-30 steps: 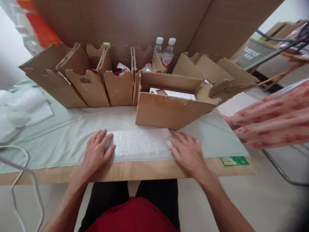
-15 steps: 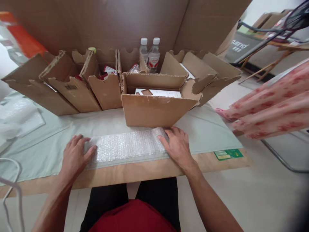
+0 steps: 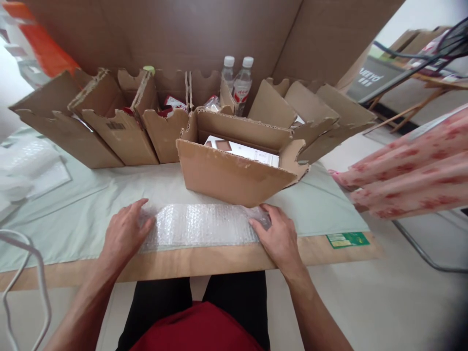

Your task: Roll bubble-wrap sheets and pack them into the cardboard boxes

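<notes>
A flat, folded strip of bubble wrap (image 3: 204,224) lies along the near edge of the cloth-covered table. My left hand (image 3: 126,229) grips its left end, with the thumb on the near side and the fingers curved round the far side. At the right end, my right hand (image 3: 276,231) holds the wrap between thumb and fingers. Just beyond the strip stands an open cardboard box (image 3: 234,178), turned at an angle, its right front corner close to my right fingers. Inside that box is a white printed carton (image 3: 248,153).
Several open cardboard bins (image 3: 135,141) stand in a row behind, before a tall cardboard panel (image 3: 175,34). Two plastic bottles (image 3: 241,87) stand among them. More bubble wrap (image 3: 32,165) lies left, near a white cable (image 3: 40,273). At right is a person's patterned clothing (image 3: 413,170).
The front cardboard box has turned, its right corner swinging nearer to me. My left hand has shifted a little inward and away from me. The strip's raised right end has flattened.
</notes>
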The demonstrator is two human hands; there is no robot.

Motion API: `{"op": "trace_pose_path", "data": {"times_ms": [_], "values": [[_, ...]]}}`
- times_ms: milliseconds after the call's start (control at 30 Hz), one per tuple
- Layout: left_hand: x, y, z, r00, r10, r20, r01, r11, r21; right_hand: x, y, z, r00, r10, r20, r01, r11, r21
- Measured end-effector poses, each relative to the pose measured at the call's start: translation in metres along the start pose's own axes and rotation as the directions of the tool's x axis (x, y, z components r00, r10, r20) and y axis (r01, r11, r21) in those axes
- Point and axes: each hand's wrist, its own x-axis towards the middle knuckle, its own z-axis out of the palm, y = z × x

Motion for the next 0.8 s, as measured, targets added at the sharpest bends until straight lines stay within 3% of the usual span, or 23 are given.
{"op": "trace_pose_path", "data": {"times_ms": [133,267,433,567,667,800], "values": [[0.014,0.012,0.002,0.981,0.132,-0.143,-0.147,0.984,-0.097,0.016,-0.005,-0.002,0.995,-0.027,-0.092,0.033,0.997,0.065],[0.022,0.034,0.012,0.956,0.262,-0.133,-0.282,0.945,-0.165,0.055,-0.011,-0.003,0.998,-0.024,-0.064,0.029,0.997,0.078],[0.011,0.026,0.027,0.954,0.246,-0.169,-0.275,0.946,-0.173,0.093,-0.003,0.000,0.999,-0.017,-0.036,0.019,0.998,0.064],[-0.012,0.007,0.023,0.951,0.212,-0.223,-0.245,0.961,-0.130,0.069,0.005,-0.005,0.997,-0.024,-0.079,0.029,0.998,0.057],[-0.025,0.005,0.018,0.934,0.272,-0.231,-0.299,0.950,-0.088,0.034,-0.001,-0.006,0.981,-0.136,-0.136,0.140,0.990,0.024],[-0.024,0.020,0.019,0.866,0.449,-0.221,-0.470,0.881,-0.055,0.014,-0.036,0.011,0.911,-0.408,0.054,0.403,0.911,0.087]]}}
